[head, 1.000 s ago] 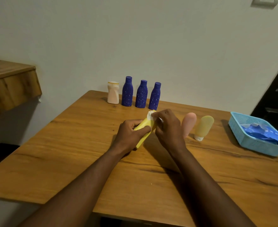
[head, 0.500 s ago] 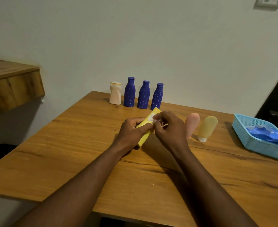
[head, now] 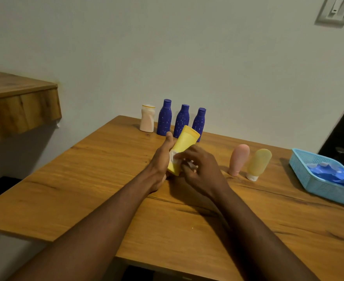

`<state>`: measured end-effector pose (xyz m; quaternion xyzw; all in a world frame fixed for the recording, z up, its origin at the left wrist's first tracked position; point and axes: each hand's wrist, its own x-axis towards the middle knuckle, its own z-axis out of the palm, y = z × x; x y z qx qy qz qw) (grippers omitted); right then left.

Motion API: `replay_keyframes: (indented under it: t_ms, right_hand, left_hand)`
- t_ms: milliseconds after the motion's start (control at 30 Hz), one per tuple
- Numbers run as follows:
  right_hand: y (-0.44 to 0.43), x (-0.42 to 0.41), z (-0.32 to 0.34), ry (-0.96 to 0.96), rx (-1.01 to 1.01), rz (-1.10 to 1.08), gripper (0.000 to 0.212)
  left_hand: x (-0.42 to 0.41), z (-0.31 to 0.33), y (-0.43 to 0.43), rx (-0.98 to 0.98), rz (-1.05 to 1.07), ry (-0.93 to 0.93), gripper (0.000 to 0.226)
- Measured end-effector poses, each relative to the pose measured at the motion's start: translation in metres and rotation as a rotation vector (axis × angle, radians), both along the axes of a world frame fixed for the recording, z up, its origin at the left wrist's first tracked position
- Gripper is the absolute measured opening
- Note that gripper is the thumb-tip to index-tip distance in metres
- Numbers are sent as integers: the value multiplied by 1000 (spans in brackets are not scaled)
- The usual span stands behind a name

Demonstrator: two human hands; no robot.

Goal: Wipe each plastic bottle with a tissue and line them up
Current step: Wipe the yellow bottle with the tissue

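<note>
My left hand [head: 160,163] holds a yellow tube bottle [head: 185,142] tilted over the table's middle, its wide end pointing away from me. My right hand [head: 199,169] pinches a white tissue [head: 175,159] against the tube's lower part. At the back, by the wall, a cream bottle [head: 147,121] and three dark blue bottles [head: 164,118] [head: 181,121] [head: 199,123] stand upright in a row. To the right, a pink tube [head: 239,160] and a pale yellow tube [head: 258,164] stand on their caps side by side.
A light blue plastic basket [head: 309,179] with blue wrapping inside sits at the table's right edge. A wooden shelf [head: 19,102] juts out at the left. The wooden table [head: 86,179] ends close to me at the front edge.
The tissue in my right hand has slid from the tube's far end down to its near part. The tube now tilts more upright, its far end uncovered.
</note>
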<state>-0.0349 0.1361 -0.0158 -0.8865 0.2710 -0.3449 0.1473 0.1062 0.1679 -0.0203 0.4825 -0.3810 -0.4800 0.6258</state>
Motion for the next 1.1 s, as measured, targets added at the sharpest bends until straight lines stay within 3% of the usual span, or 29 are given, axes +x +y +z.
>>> replay_keyframes:
  t_ms: [167, 533, 733, 833, 967, 1100]
  right_hand:
    - [4, 1, 3, 131, -47, 87, 28]
    - [-18, 0, 1, -266, -78, -268, 33]
    - [13, 8, 4, 138, -77, 70, 30]
    - [12, 5, 9, 169, -24, 138, 25]
    - [0, 3, 4, 80, -59, 36, 27]
    - [-18, 0, 1, -134, -90, -189, 25]
  left_hand:
    - [3, 2, 0, 32, 3, 90, 64]
    - [-2, 3, -1, 105, -108, 39, 64]
    - [5, 4, 0, 100, -66, 179, 91]
    - [5, 4, 1, 110, -94, 192, 98]
    - [3, 5, 1, 99, -98, 234, 80]
    - [1, 3, -2, 119, -113, 150, 84]
